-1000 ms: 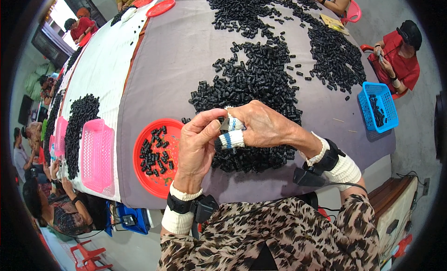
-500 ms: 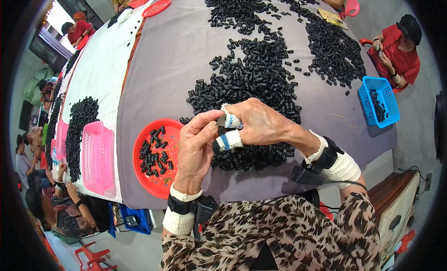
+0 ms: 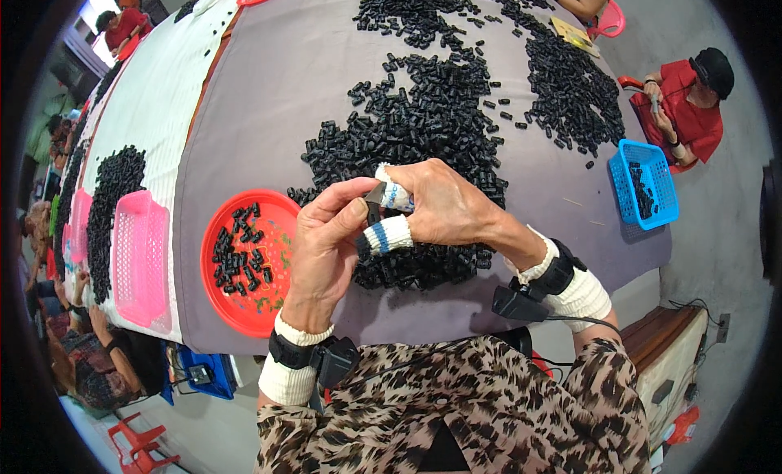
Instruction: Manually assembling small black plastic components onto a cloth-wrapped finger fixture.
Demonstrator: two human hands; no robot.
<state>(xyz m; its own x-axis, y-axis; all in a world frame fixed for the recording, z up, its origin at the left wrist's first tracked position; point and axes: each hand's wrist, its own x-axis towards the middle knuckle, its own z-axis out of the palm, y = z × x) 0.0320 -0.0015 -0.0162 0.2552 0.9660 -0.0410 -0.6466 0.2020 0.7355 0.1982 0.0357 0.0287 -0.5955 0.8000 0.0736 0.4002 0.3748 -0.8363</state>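
Observation:
My left hand (image 3: 319, 250) and my right hand (image 3: 446, 204) meet over the near side of a large pile of small black cylindrical parts (image 3: 432, 107). Between thumb and forefinger my left hand pinches a black part (image 3: 373, 216), mostly hidden by the fingers. White cloth sleeves with blue marks wrap my right thumb and forefinger. They close on a small dark grey piece shaped like a blade (image 3: 375, 192), which touches or nearly touches the black part. Left of my left hand, a round red tray (image 3: 275, 223) holds several more black parts.
A pink basket (image 3: 140, 254) stands left of the tray, beside another black pile (image 3: 116, 205). A blue basket (image 3: 656, 209) with black parts sits at the right table edge, near a person in red (image 3: 688, 107). Other people work around the table. Cables run from my wrist straps.
The whole view has shifted, so the table and my hands appear slightly further left. Both hands stay together in nearly the same grip, with the dark piece at the black part.

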